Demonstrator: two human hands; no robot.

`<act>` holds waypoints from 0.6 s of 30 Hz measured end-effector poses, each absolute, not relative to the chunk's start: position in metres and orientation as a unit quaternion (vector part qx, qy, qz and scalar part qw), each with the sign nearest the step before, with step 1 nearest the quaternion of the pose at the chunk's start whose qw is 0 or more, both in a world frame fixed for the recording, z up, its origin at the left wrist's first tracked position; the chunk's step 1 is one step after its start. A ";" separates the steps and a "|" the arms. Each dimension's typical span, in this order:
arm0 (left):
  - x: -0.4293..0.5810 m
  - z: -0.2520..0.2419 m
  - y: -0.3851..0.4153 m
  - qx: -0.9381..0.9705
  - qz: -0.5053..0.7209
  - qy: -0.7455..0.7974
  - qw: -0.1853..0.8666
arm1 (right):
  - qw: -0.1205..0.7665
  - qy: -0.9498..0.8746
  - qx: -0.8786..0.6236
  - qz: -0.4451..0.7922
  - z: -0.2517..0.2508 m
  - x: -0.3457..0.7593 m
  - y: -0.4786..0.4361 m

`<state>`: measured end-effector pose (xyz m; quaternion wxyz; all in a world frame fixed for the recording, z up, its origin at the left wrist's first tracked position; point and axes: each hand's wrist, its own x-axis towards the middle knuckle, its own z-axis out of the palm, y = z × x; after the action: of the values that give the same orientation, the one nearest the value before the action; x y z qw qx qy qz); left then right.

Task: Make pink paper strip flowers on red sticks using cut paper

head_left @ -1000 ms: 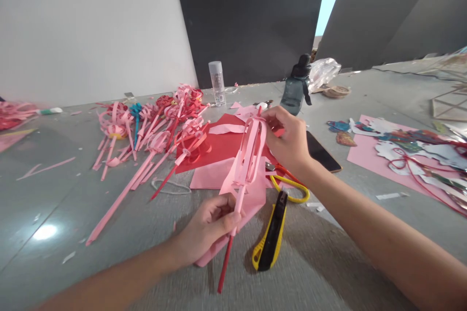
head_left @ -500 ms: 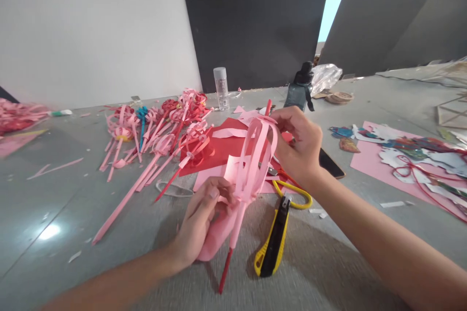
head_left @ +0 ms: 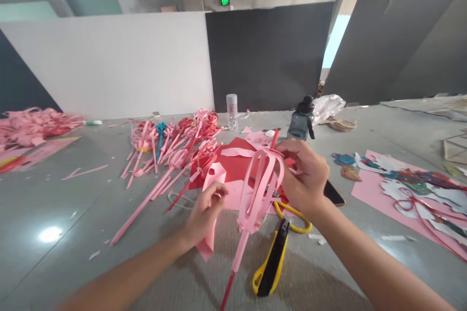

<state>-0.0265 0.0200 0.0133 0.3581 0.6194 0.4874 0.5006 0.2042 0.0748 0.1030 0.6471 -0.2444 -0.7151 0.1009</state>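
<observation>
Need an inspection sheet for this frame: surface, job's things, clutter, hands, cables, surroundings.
Surface: grey floor, glossy, strewn with paper scraps.
Job's things: pink paper lantern on a pink-and-red stick, held tilted; loose pink paper piece beside it.
Clutter: yellow utility knife, yellow-handled scissors, red paper sheet, pile of finished paper pieces, spray can, dark water bottle, phone, coloured cutouts on a pink sheet.
Hands: left hand pinches the loose pink paper; right hand grips the lantern's top.
Cables: nothing seen.
Surroundings: white board and black boards propped upright behind.
</observation>
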 end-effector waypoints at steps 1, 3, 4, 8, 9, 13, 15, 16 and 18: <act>-0.028 0.011 0.021 0.636 0.482 0.490 0.351 | 0.646 -0.716 -0.243 0.107 0.103 0.205 0.076; -0.030 0.009 0.022 0.679 0.466 0.494 0.280 | 0.649 -0.712 -0.243 0.113 0.103 0.206 0.078; -0.031 0.008 0.022 0.697 0.460 0.500 0.230 | 0.653 -0.708 -0.244 0.113 0.103 0.207 0.079; -0.037 0.003 0.024 0.723 0.393 0.551 0.138 | 0.671 -0.690 -0.249 0.108 0.104 0.210 0.084; -0.039 0.001 0.025 0.727 0.375 0.558 0.141 | 0.675 -0.685 -0.254 0.107 0.105 0.212 0.084; -0.039 0.002 0.025 0.776 0.318 0.529 0.132 | 0.695 -0.661 -0.266 0.098 0.114 0.220 0.087; -0.037 0.008 0.027 0.799 0.300 0.504 0.132 | 0.712 -0.644 -0.266 0.092 0.121 0.225 0.087; -0.035 0.012 0.030 0.808 0.292 0.493 0.135 | 0.720 -0.634 -0.265 0.089 0.124 0.228 0.087; -0.030 0.017 0.043 0.824 0.274 0.478 0.131 | 0.732 -0.621 -0.266 0.091 0.129 0.232 0.088</act>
<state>-0.0303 0.0434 0.0175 0.1311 0.8240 0.4782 0.2742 0.2322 0.0879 0.1292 0.7315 -0.2657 -0.6213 0.0910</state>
